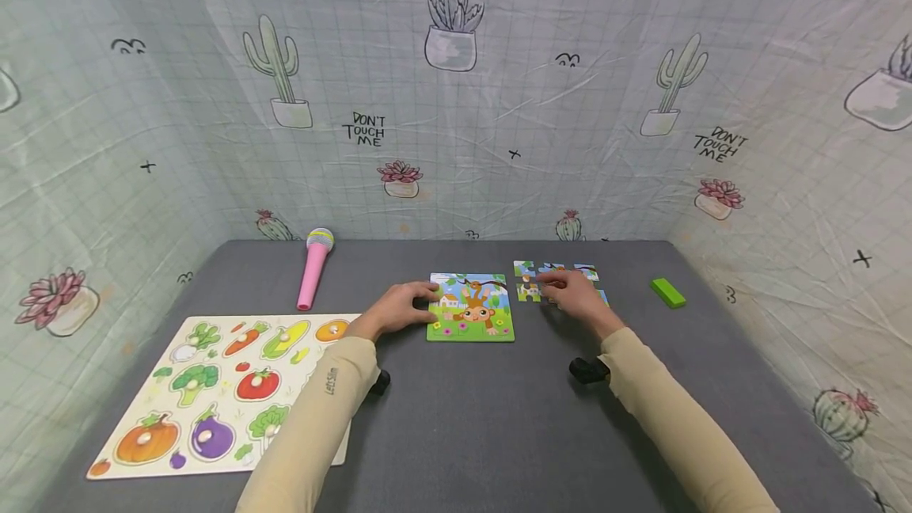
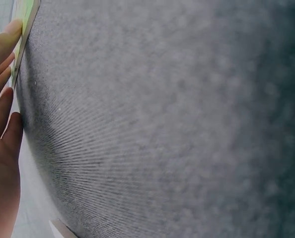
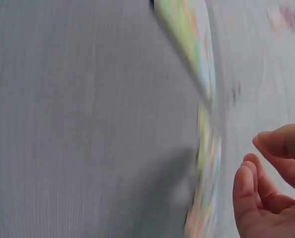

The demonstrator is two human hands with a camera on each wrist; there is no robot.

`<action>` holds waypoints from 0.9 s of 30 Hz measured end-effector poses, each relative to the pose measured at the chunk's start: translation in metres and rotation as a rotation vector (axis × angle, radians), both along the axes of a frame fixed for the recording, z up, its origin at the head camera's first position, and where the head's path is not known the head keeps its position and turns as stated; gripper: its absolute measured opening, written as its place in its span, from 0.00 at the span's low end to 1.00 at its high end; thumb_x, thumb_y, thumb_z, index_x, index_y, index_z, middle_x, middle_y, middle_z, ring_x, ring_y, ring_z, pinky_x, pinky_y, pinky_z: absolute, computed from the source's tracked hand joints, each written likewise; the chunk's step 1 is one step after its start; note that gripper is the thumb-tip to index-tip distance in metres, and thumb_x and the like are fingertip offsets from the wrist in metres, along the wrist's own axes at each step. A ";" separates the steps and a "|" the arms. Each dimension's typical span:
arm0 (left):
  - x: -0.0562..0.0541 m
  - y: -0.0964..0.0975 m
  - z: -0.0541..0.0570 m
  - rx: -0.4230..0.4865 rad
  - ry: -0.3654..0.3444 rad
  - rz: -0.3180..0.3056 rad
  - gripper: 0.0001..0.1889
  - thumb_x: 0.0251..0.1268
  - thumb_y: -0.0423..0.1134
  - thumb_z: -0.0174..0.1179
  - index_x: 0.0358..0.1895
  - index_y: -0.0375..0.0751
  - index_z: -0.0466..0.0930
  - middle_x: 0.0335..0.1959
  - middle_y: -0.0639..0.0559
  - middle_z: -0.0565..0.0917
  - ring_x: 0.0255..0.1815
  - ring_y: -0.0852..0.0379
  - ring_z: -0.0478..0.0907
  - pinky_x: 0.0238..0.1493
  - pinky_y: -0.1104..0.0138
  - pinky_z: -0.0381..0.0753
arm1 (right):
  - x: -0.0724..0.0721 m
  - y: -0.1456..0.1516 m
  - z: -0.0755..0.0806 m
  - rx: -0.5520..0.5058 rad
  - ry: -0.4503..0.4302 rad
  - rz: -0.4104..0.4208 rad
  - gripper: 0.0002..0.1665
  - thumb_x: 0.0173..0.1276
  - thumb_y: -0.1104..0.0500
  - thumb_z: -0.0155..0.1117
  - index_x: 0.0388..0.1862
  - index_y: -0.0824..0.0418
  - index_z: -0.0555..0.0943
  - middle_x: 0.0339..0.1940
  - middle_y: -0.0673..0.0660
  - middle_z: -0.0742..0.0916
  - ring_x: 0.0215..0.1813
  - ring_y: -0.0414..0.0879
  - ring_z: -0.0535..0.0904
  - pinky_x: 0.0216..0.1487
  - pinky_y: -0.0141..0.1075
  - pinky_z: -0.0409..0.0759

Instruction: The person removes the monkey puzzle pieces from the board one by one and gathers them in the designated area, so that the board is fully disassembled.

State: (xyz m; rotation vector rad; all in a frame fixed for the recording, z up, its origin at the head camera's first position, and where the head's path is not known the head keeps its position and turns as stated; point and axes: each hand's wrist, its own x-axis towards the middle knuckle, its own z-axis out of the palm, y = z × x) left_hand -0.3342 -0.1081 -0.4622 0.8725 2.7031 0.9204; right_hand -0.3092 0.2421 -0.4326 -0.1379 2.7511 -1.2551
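Observation:
My left hand (image 1: 402, 307) touches the left edge of a square monkey jigsaw puzzle (image 1: 470, 327), thumb and fingers spread along it. In the left wrist view, the thumb lies on the edge of the puzzle (image 2: 26, 37), the other fingers stretched out beside it. To the right, loose jigsaw pieces (image 1: 528, 292) lie in rows, partly hidden under my right hand (image 1: 579, 299). Its fingers are loosely bent over them. The right wrist view shows a gap between thumb and fingertips of this hand (image 3: 274, 188), with nothing held; puzzle and pieces are blurred there.
A pale vegetable knob-puzzle board (image 1: 135, 410) lies at the left, partly under my left sleeve. Behind it is a pink toy microphone (image 1: 312, 271). A green block (image 1: 667, 293) lies at the right. Patterned cloth (image 1: 470, 196) encloses the grey table (image 1: 463, 434) at back and sides.

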 end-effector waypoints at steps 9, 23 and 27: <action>0.004 -0.003 -0.003 0.026 0.013 -0.004 0.22 0.61 0.43 0.68 0.57 0.37 0.82 0.69 0.48 0.73 0.72 0.46 0.63 0.71 0.52 0.62 | 0.011 -0.082 0.002 -0.036 -0.011 0.272 0.21 0.75 0.59 0.56 0.64 0.65 0.77 0.60 0.63 0.80 0.60 0.58 0.76 0.54 0.46 0.79; 0.004 -0.005 -0.002 0.016 -0.005 -0.029 0.23 0.58 0.43 0.70 0.56 0.39 0.83 0.68 0.49 0.73 0.71 0.46 0.64 0.71 0.52 0.63 | 0.008 -0.127 -0.020 0.006 0.053 0.347 0.19 0.69 0.60 0.64 0.56 0.65 0.81 0.46 0.56 0.86 0.44 0.46 0.82 0.47 0.39 0.80; 0.004 -0.006 0.000 0.021 -0.018 -0.027 0.22 0.57 0.42 0.71 0.55 0.40 0.83 0.68 0.50 0.74 0.71 0.47 0.65 0.71 0.54 0.63 | 0.007 -0.129 -0.021 0.016 0.047 0.330 0.18 0.68 0.60 0.65 0.56 0.64 0.82 0.48 0.56 0.86 0.47 0.48 0.82 0.49 0.40 0.80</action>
